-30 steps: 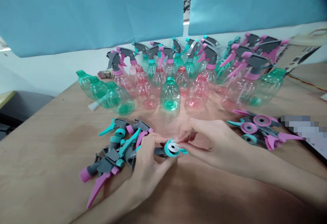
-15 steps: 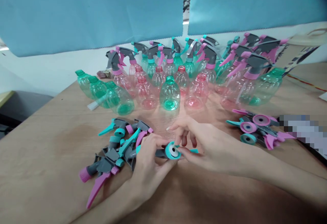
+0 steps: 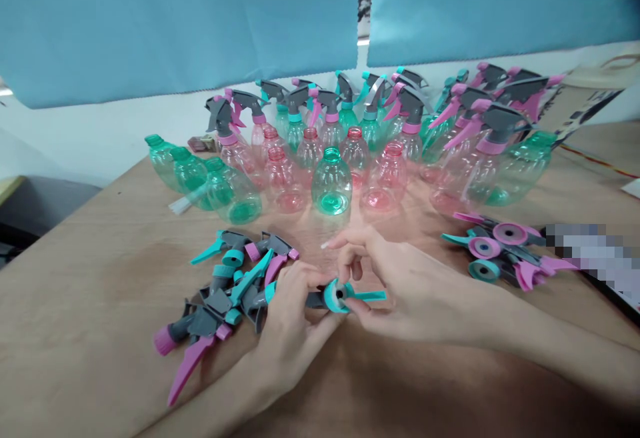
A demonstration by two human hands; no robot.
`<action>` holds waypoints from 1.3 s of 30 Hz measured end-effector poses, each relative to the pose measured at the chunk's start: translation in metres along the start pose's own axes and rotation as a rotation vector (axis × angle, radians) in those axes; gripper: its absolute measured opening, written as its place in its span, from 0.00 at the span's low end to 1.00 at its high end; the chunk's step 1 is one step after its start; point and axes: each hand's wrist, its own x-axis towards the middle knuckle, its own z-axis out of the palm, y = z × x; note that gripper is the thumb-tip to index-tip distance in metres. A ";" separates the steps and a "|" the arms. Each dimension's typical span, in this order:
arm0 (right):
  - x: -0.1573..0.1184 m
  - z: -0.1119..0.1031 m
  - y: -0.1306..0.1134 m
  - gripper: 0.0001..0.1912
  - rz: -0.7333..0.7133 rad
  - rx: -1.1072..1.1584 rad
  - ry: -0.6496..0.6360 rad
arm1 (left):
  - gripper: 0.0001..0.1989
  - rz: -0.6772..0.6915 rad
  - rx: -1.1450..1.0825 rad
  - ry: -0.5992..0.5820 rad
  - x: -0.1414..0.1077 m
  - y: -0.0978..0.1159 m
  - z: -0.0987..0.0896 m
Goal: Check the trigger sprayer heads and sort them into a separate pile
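My left hand (image 3: pixel 295 308) is wrapped round a grey trigger spray head (image 3: pixel 316 300) lying sideways, its turquoise screw collar (image 3: pixel 330 297) facing up toward me. Inside the collar sits a small white washer (image 3: pixel 341 295) with a dark hole. My right hand (image 3: pixel 385 281) has its thumb and a bent finger closed at that washer, the forefinger stretched out above. The turquoise trigger (image 3: pixel 369 296) of the spray head points right, under my right hand. Beside my left hand lies a pile of grey, pink and turquoise spray heads (image 3: pixel 215 305).
Clear green bottles (image 3: pixel 332 185) and pink bottles (image 3: pixel 286 185) without heads stand in front of several bottles fitted with sprayers (image 3: pixel 497 128). More spray heads (image 3: pixel 505 248) lie at right, beside a blurred-out flat object (image 3: pixel 595 265). A patterned container (image 3: pixel 575 108) stands behind.
My right thumb and bent finger have shifted slightly at the collar, and more of the turquoise trigger shows. The left hand keeps its hold on the spray head.
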 end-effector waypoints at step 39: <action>-0.010 0.002 -0.010 0.14 -0.124 -0.158 -0.039 | 0.09 -0.081 -0.237 -0.210 0.000 0.002 -0.006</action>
